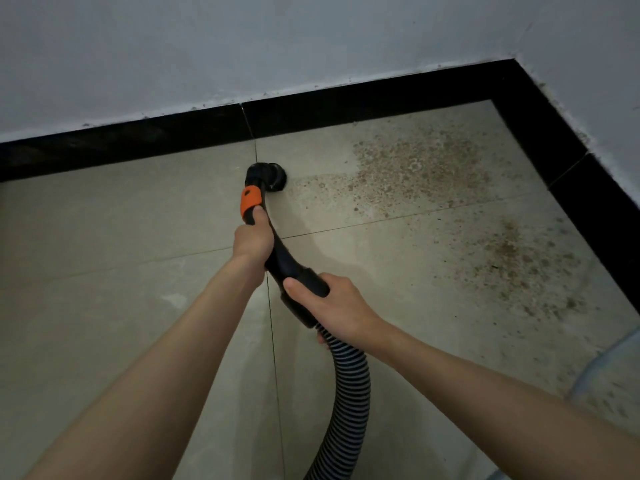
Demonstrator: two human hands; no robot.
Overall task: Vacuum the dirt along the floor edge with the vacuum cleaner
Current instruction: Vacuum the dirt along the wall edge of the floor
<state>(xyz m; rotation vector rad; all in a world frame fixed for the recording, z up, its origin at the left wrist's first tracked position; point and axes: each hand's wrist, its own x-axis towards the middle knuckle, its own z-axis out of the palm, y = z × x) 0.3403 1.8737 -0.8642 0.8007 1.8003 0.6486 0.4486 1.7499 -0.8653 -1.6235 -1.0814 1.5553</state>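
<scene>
Your left hand (252,242) is wrapped around the curved black plastic wand (277,244) just below its orange collar (251,201), thumb laid up against the orange. Your right hand (332,306) grips the black cuff where the wand meets the ribbed black-and-grey hose (349,386), fingers curled underneath. Both hands hold firmly, well apart along the tool.

The small round black nozzle (273,174) sits on the floor at centre frame, near the black skirting strip (346,102) but not against it. The brown gritty dirt (415,168) begins just to the right of the nozzle and spreads toward the corner at upper right, with a second patch (512,261) lower along the right-hand skirting.

To do this well, I would keep the nozzle flat to the tile and draw it rightward in slow, overlapping passes. Steer with the left hand and let the right feed hose slack so the head does not lift. Then run it tight along the skirting into the corner, where grit probably lodges.

The beige glazed floor tiles (121,220) show thin grout lines and look clean at the left. The pale painted wall (242,46) fills the top of the frame, scuffed above the skirting. A pale curved object (602,362) is cut off at the right edge; I cannot tell what it is.
</scene>
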